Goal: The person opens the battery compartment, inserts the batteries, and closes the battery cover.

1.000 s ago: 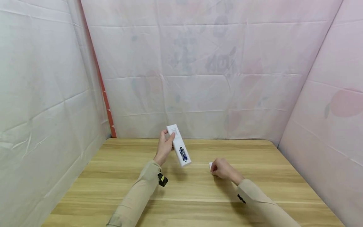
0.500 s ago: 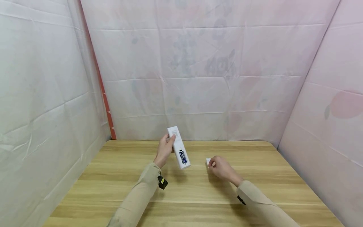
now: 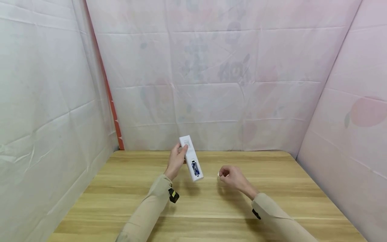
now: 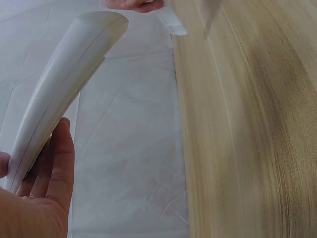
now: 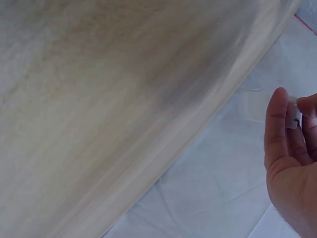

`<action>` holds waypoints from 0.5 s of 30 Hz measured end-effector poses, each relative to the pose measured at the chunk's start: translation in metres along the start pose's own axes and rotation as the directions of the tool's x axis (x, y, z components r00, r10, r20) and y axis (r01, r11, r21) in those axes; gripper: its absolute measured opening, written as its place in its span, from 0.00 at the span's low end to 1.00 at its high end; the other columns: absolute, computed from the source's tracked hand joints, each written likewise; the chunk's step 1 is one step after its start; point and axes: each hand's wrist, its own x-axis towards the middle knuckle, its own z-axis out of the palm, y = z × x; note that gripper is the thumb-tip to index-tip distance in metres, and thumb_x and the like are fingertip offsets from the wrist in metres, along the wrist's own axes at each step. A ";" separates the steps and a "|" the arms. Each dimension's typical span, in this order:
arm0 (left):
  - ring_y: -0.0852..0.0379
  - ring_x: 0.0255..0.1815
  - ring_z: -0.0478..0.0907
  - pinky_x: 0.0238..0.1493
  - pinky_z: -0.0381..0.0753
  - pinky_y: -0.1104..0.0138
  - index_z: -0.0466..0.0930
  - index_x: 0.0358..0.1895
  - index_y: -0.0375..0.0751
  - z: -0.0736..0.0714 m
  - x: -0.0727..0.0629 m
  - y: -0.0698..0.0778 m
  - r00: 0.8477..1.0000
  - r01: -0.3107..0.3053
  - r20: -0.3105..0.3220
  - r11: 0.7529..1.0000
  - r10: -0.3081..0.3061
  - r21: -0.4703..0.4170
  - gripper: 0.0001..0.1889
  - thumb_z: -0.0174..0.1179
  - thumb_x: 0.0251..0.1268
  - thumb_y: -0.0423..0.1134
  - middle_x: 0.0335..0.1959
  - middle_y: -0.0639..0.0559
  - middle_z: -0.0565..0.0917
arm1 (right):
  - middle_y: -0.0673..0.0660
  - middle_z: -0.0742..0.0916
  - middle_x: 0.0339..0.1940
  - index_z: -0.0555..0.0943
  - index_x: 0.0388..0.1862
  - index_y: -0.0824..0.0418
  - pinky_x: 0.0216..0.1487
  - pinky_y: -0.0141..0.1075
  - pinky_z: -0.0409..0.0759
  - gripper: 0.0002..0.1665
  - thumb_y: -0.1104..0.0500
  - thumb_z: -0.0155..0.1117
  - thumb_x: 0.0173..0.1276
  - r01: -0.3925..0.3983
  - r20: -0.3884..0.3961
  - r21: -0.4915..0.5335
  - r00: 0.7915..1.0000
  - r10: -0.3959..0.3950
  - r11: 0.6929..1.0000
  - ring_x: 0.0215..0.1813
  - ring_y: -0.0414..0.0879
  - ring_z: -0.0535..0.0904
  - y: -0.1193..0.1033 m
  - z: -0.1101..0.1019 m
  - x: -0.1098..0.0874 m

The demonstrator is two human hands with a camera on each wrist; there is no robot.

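Note:
My left hand (image 3: pixel 176 159) holds a white remote control (image 3: pixel 190 153) by its far part, thumb lying across the back. The remote is tilted, its back facing up. Its uncovered battery compartment (image 3: pixel 196 169) near the lower end has dark blue batteries in it. In the left wrist view the remote (image 4: pixel 64 74) shows its smooth, rounded side, with fingers (image 4: pixel 62 168) behind it. To the right of it, my right hand (image 3: pixel 232 176) pinches a small white battery cover (image 5: pixel 292 116) between thumb and fingers, above the table. Most of the cover is hidden by the fingers in the head view.
A wood-grain table (image 3: pixel 196 222) lies under both hands. White printed cloth (image 3: pixel 211 67) hangs behind it and along both sides. Each sleeve carries a dark wrist device (image 3: pixel 173 195).
My right hand has lifted the battery cover from the table and moved slightly left with it, turning it within the fingers. The left hand and the remote have stayed nearly still.

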 end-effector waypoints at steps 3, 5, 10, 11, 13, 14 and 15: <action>0.53 0.34 0.85 0.39 0.87 0.53 0.69 0.64 0.39 0.000 -0.001 0.000 1.000 0.003 0.005 1.000 -0.003 0.003 0.21 0.49 0.78 0.47 0.43 0.35 0.84 | 0.52 0.88 0.31 0.84 0.31 0.62 0.36 0.28 0.81 0.07 0.71 0.63 0.58 0.047 0.029 0.044 0.998 -0.048 0.998 0.35 0.39 0.81 0.001 0.000 0.000; 0.54 0.34 0.85 0.40 0.87 0.52 0.69 0.65 0.40 0.000 -0.001 -0.001 1.000 0.011 0.006 1.000 -0.011 0.005 0.21 0.49 0.78 0.47 0.44 0.35 0.84 | 0.57 0.89 0.35 0.85 0.36 0.65 0.39 0.29 0.84 0.09 0.73 0.63 0.59 0.076 0.044 0.072 0.996 -0.079 0.995 0.38 0.43 0.83 0.001 0.001 0.000; 0.55 0.33 0.84 0.39 0.87 0.54 0.69 0.66 0.40 0.001 0.000 0.001 1.000 0.008 0.002 1.000 -0.008 0.018 0.22 0.50 0.77 0.49 0.44 0.35 0.84 | 0.62 0.89 0.42 0.85 0.45 0.64 0.40 0.30 0.85 0.12 0.72 0.65 0.63 0.111 0.023 0.091 0.993 -0.113 0.990 0.40 0.46 0.84 -0.002 0.002 0.001; 0.56 0.33 0.84 0.39 0.87 0.55 0.69 0.66 0.40 0.001 0.001 0.001 1.000 0.006 -0.001 1.000 -0.006 0.020 0.23 0.50 0.77 0.49 0.44 0.35 0.84 | 0.62 0.89 0.43 0.86 0.45 0.62 0.39 0.29 0.85 0.11 0.71 0.65 0.64 0.114 0.011 0.088 0.993 -0.116 0.990 0.40 0.45 0.84 -0.004 0.001 0.001; 0.56 0.32 0.83 0.37 0.87 0.56 0.70 0.66 0.40 0.001 0.001 0.002 1.000 0.000 -0.004 1.000 0.000 0.025 0.23 0.50 0.77 0.50 0.43 0.36 0.85 | 0.60 0.89 0.42 0.86 0.46 0.60 0.37 0.29 0.84 0.11 0.68 0.65 0.66 0.118 -0.008 0.091 0.993 -0.118 0.989 0.39 0.44 0.84 -0.007 0.001 0.001; 0.56 0.32 0.83 0.37 0.87 0.56 0.70 0.65 0.39 0.001 0.001 0.002 1.000 0.000 -0.005 1.000 0.000 0.024 0.23 0.50 0.77 0.49 0.43 0.36 0.85 | 0.59 0.89 0.42 0.86 0.46 0.59 0.37 0.29 0.84 0.11 0.67 0.65 0.67 0.119 -0.019 0.095 0.993 -0.118 0.988 0.38 0.43 0.84 -0.009 0.000 0.001; 0.57 0.31 0.83 0.36 0.86 0.56 0.70 0.65 0.39 0.001 0.001 0.002 1.000 0.000 -0.007 1.000 0.001 0.024 0.23 0.50 0.77 0.49 0.42 0.36 0.85 | 0.58 0.89 0.42 0.86 0.47 0.59 0.37 0.29 0.83 0.11 0.66 0.65 0.67 0.123 -0.031 0.101 0.992 -0.121 0.987 0.38 0.42 0.84 -0.011 0.000 0.002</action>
